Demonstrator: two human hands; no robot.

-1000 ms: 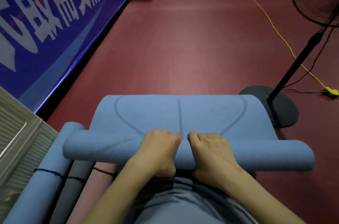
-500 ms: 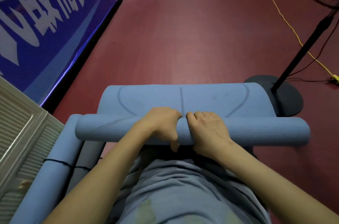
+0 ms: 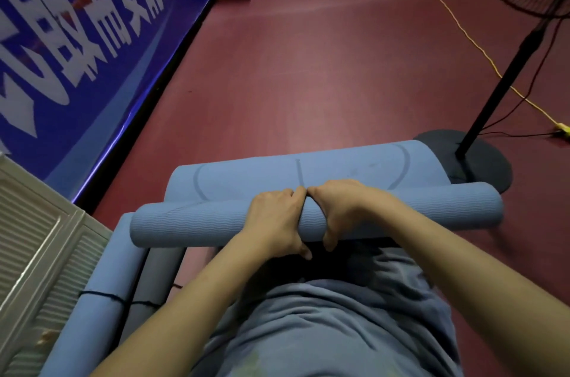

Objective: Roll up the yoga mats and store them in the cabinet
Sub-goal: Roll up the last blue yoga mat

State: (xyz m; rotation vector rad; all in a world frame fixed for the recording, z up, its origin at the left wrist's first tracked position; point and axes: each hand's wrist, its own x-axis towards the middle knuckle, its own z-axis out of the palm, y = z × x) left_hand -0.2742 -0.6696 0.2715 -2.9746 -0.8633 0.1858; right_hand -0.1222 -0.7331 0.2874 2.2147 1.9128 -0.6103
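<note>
A blue yoga mat (image 3: 197,221) lies across the red floor in front of me, most of it wound into a thick roll. A short flat stretch (image 3: 339,165) with dark guide lines remains beyond the roll. My left hand (image 3: 274,217) and my right hand (image 3: 342,207) sit side by side on the roll's middle, fingers curled over the top and thumbs underneath. At my left, a rolled blue mat (image 3: 101,296) and a rolled grey mat (image 3: 154,281), each tied with black string, lie beside the white louvred cabinet (image 3: 37,253).
A standing fan's black base (image 3: 481,160) and pole (image 3: 509,77) touch the mat's right end. A yellow cable (image 3: 456,22) and dark cords run over the floor at right. A blue banner wall (image 3: 77,37) runs along the left.
The roll has moved away from me and grown thicker, and the flat stretch has shortened. Both hands went forward with it and stayed together at its middle.
</note>
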